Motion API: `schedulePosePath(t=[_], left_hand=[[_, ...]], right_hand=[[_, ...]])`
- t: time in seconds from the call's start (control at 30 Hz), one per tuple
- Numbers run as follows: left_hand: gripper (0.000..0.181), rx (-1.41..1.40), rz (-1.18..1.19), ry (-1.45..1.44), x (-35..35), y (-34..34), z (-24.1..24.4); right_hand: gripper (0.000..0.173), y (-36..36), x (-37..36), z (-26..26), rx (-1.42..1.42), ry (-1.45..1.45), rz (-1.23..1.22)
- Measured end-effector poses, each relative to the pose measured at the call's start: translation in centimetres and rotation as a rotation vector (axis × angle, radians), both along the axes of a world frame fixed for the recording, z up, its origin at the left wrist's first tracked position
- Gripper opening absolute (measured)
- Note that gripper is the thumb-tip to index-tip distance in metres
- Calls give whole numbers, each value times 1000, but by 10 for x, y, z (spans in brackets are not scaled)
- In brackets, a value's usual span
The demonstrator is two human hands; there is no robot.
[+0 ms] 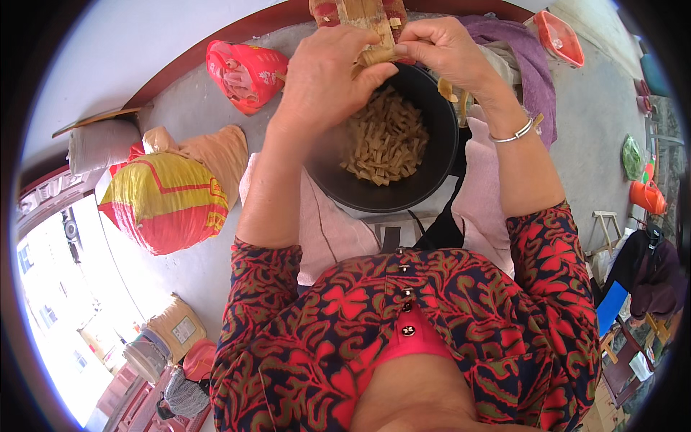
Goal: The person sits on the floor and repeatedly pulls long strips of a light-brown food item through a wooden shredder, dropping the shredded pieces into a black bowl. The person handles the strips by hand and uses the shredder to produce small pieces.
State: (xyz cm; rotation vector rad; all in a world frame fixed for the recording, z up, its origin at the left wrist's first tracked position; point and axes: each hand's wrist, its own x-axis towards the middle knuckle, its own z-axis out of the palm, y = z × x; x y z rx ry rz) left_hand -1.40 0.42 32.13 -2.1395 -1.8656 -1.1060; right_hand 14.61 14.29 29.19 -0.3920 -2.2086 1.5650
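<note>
My left hand point(329, 75) curls around a tan rolled bundle of strips point(378, 55), with the thumb below it. At the bundle's right end, my right hand point(451, 56) pinches it between thumb and fingers. A curled yellowish strip point(446, 89) hangs below the right hand. Just beneath both hands stands a round black bucket point(446, 162), and many short tan cut pieces point(386, 143) lie in it. Beyond the bundle, a worn wooden board point(367, 16) points towards me; small chips lie beside it. The inner fingers of my left hand are partly hidden.
A pink-red plastic bag point(245, 75) stands on the floor at the left, with a yellow and red sack point(167, 202) nearer. Purple cloth point(532, 70) drapes at the right, before a red basket point(559, 40). Pink cloth point(334, 229) covers my legs beside the bucket.
</note>
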Motion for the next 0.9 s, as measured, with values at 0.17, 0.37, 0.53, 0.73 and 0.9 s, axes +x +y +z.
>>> schedulePosePath(t=[0.17, 0.37, 0.53, 0.73, 0.9], left_hand=[[21, -254, -23, -68, 9, 2, -11], [21, -586, -80, -309, -7, -6, -5], [23, -605, -89, -300, -22, -3, -14], [26, -454, 228, -140, -36, 26, -41], [28, -454, 282, -164, -39, 37, -49]], right_hand=[[14, 0, -1, -6, -49, -85, 77], [15, 6, 12, 7, 25, -22, 14], [18, 13, 10, -1, 60, -45, 22], [22, 20, -28, -23, 154, -106, -297], [25, 27, -43, -33, 314, -261, -401]])
